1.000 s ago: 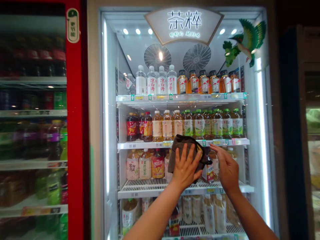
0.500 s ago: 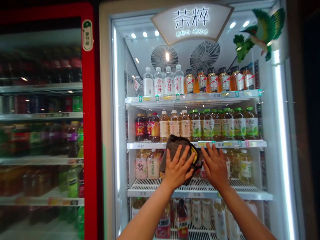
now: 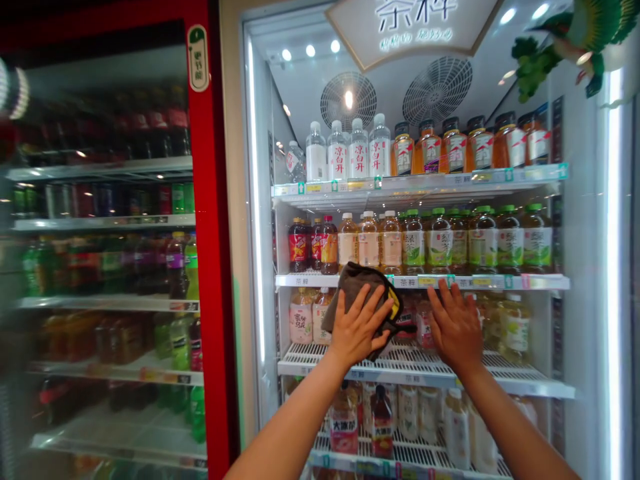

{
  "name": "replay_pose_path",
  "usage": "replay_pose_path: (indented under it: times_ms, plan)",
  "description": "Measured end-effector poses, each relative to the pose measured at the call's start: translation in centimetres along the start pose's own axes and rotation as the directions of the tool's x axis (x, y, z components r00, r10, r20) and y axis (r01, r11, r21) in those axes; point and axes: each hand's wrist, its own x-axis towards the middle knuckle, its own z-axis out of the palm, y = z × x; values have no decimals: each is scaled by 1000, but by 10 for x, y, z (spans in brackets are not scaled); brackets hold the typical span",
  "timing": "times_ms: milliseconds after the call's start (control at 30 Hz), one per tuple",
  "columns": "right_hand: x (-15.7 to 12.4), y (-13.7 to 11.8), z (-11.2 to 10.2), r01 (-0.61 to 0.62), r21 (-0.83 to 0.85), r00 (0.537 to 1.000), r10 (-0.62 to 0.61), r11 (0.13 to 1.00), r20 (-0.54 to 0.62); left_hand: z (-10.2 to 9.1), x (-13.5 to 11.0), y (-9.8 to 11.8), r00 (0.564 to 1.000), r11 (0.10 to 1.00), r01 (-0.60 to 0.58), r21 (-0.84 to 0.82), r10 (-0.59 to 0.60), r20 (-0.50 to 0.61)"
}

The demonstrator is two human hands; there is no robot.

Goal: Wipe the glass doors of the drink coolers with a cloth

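Observation:
My left hand (image 3: 361, 327) lies flat with its fingers spread on a folded grey-brown cloth (image 3: 350, 283) with black edging and a yellow patch. The cloth is against the glass door of a lit drinks fridge, in front of its third shelf. To the right, my right hand (image 3: 456, 327) is spread out with nothing in it, its palm toward the glass. Whether that palm touches the glass I cannot tell. Behind the door, green-capped tea bottles (image 3: 440, 240) stand above my right hand, and a pink-labelled bottle (image 3: 301, 317) stands left of the cloth.
On the upper shelf are clear water bottles (image 3: 337, 153) and amber bottles (image 3: 455, 147). A red-framed fridge (image 3: 213, 220) with several shelves of drinks stands on the left. A bird decoration (image 3: 595, 40) is at the upper right of the door.
The view has shifted, so the fridge appears farther right. Against its shelves, my left hand and the cloth have slid a little left. My hands are farther apart; the right has hardly moved.

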Motion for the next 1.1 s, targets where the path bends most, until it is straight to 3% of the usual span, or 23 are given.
replay_pose_path:
  times_ms: [67, 133, 200, 267, 300, 400, 467, 533, 600, 667, 733, 767, 833, 900, 967, 1033, 1100]
  plan:
    - [0, 0, -2, 0, 6, 1000, 0, 1000, -1, -7, 20, -24, 999, 1000, 31, -3, -31, 8]
    - [0, 0, -3, -4, 18, 1000, 4, 1000, -10, -15, 29, -49, 978, 978, 209, 15, -209, -23]
    - [0, -4, -4, -29, 35, 999, 30, 999, -19, -20, 20, -61, 913, 913, 405, 41, -401, -78]
    - [0, -12, -3, -42, 54, 999, 43, 998, -16, -19, -4, -53, 861, 861, 505, 58, -498, -106]
    - [-1, -19, -2, -14, 65, 1000, 15, 998, -4, -16, -18, -44, 861, 861, 505, 60, -498, -99]
    - [-3, -42, 3, 147, 118, 988, -152, 982, 39, -10, -41, -21, 946, 946, 323, 25, -322, -24]
    - [-5, -54, 8, 183, 129, 980, -191, 975, 47, -11, -36, -24, 979, 979, 204, 3, -204, 11]
    - [-8, -62, 13, 156, 115, 986, -162, 981, 46, -16, -21, -44, 983, 984, 180, 7, -180, 18]
    - [-11, -63, 15, 155, 102, 986, -161, 983, 50, -22, -11, -66, 962, 961, 274, 34, -274, -13]
    - [-12, -63, 15, 162, 98, 985, -167, 982, 45, -24, -16, -75, 890, 888, 454, 70, -450, -73]
    - [-12, -61, 15, 162, 99, 985, -166, 982, 39, -21, -35, -66, 819, 814, 573, 94, -565, -104]
    - [-12, -61, 14, 163, 97, 985, -167, 982, 37, -18, -46, -56, 820, 814, 572, 100, -564, -96]
    - [-11, -60, 13, 173, 91, 984, -176, 981, 32, -13, -62, -36, 897, 891, 443, 95, -441, -44]
    - [-11, -60, 13, 180, 93, 983, -183, 979, 28, -11, -62, -29, 975, 972, 222, 72, -223, 16]
    - [-11, -60, 11, 175, 110, 983, -179, 978, 32, -15, -45, -39, 995, 996, 71, 57, -75, 60]
    - [-12, -61, 10, 148, 141, 987, -155, 979, 47, -22, -24, -62, 994, 995, 74, 61, -79, 79]
    - [-13, -63, 8, 113, 172, 990, -125, 979, 63, -28, -13, -84, 973, 971, 221, 85, -226, 52]
